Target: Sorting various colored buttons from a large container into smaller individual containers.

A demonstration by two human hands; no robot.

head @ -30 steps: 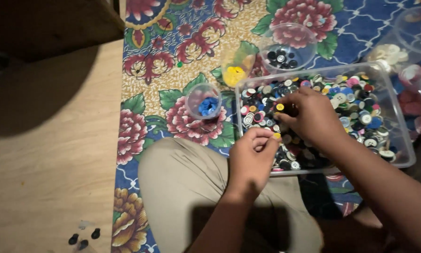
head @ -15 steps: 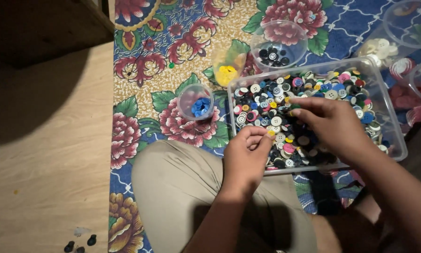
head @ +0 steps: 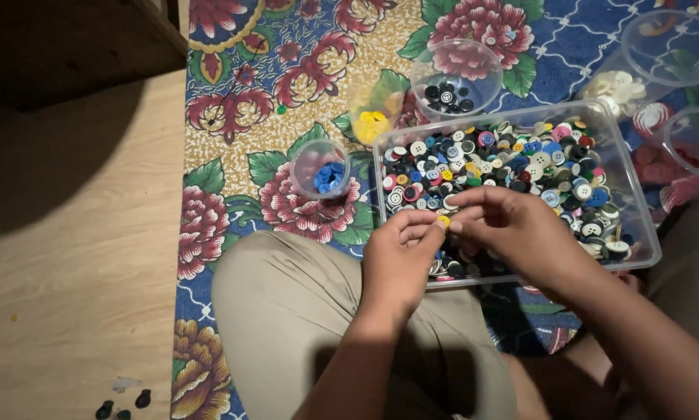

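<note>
A clear plastic tray (head: 641,222) full of mixed coloured buttons lies on the flowered mat in front of me. My left hand (head: 396,260) is at the tray's near left edge, fingers closed, with a small yellow button (head: 443,221) at its fingertips. My right hand (head: 513,229) hovers over the tray's near part, and its thumb and finger meet the same yellow button. Which of the two hands carries the button I cannot tell. My bent knee in tan trousers (head: 287,311) lies below the hands.
Clear cups stand around the tray: one with blue buttons (head: 322,167), one with yellow buttons (head: 371,113), one with black buttons (head: 454,78), one with white buttons (head: 618,82), others at the right edge. Wooden floor (head: 69,257) lies left of the mat.
My right hand has drawn back from the middle of the tray to meet my left hand at the near edge, and a yellow button now shows between their fingertips.
</note>
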